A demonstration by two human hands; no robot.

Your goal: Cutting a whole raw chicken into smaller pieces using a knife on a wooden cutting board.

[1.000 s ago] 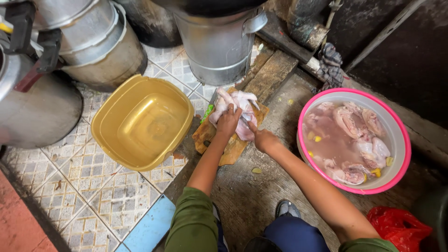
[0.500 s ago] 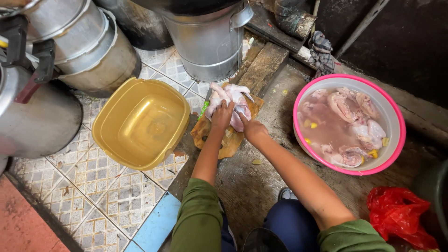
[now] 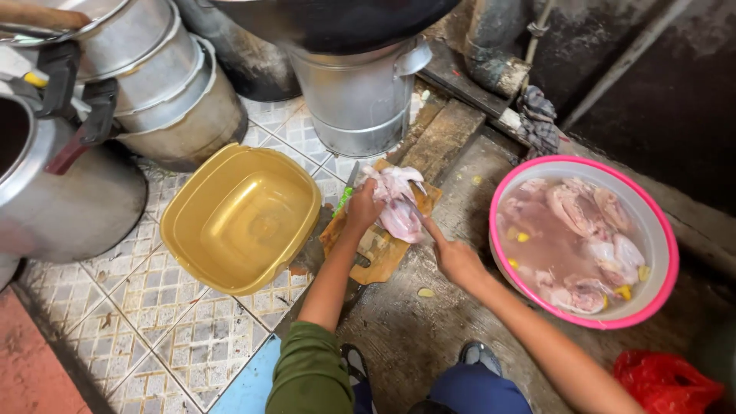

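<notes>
Your left hand (image 3: 362, 208) presses down, fingers curled on the raw chicken (image 3: 396, 203), which lies on the wooden cutting board (image 3: 379, 249) with its long axis running away from you. Your right hand (image 3: 452, 257) sits nearer you, gripping what looks like a knife at the bird's near end.

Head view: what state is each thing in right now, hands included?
Raw chicken: lying on the board, held down.
Wooden cutting board: flat on the floor, under the chicken.
Yellow basin: upright, empty.
Pink-rimmed bowl: filled with chicken pieces in cloudy water.
Left hand: pressing on the chicken.
Right hand: finger stretched to the chicken; any tool is hidden.
Metal pot: upright behind the board.
</notes>
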